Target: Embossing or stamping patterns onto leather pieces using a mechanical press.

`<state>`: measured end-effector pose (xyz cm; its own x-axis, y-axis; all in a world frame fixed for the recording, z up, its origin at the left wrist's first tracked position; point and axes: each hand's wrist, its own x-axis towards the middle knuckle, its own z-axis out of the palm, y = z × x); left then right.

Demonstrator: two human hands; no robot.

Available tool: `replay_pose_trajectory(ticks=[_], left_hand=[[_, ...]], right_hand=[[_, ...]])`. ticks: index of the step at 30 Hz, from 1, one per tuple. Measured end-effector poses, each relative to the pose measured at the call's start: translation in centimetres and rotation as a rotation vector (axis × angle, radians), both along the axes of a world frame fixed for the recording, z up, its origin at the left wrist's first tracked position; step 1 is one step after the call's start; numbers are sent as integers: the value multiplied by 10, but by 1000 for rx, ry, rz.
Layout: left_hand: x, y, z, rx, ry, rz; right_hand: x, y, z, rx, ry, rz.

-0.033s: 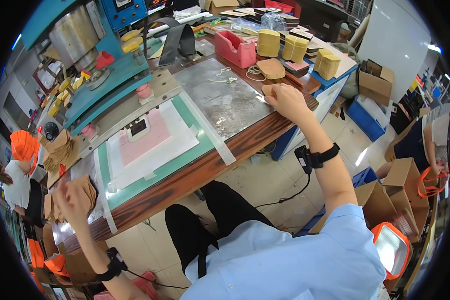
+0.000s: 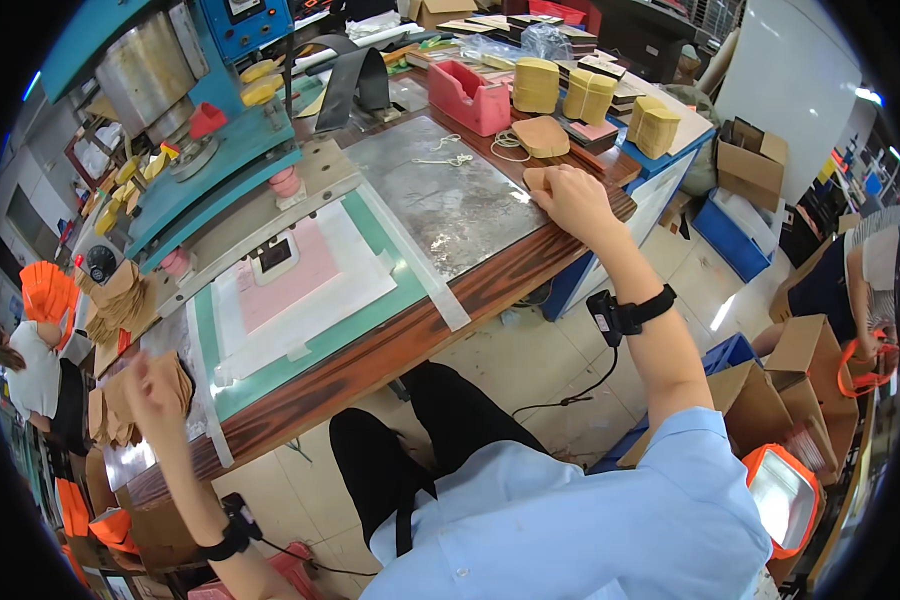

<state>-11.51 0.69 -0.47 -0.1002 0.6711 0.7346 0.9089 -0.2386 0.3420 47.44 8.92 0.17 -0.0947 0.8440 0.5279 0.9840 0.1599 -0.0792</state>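
Observation:
My right hand [image 2: 574,203] rests at the right end of the wooden table, its fingers curled round a small tan piece [image 2: 536,178] that shows at the fingertips. It lies beside the corner of a scuffed metal plate [image 2: 440,215]. My left hand [image 2: 157,400] is over the near left corner of the table, smeared by motion, so its fingers are unclear. Just behind it lies a loose pile of brown flat pieces [image 2: 175,378]. Between my hands, a pink sheet [image 2: 305,275] with a small black-and-white frame [image 2: 274,257] lies on white sheets over a green mat [image 2: 240,388].
A teal press [image 2: 215,155] with a metal cylinder stands over the far left side. Along the back sit a pink tape dispenser [image 2: 468,98], banded yellow stacks [image 2: 537,85] and a tan stack [image 2: 542,137]. Cardboard boxes [image 2: 820,395] stand at right. Other people are at both sides.
My left hand has shifted slightly right and down, beside the brown pile. My right hand has barely moved.

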Motion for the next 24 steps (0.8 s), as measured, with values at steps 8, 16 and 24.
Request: replay_pose_trajectory(ticks=[8, 16, 24], left_hand=[[143, -16, 2, -331, -66, -201], [141, -18, 4, -379, -111, -270], [141, -17, 4, -406, -162, -298]], right_hand=[[12, 18, -5, -73, -125, -49], [-11, 14, -14, -16, 237, 195], [-7, 24, -3, -88, 115, 139]])
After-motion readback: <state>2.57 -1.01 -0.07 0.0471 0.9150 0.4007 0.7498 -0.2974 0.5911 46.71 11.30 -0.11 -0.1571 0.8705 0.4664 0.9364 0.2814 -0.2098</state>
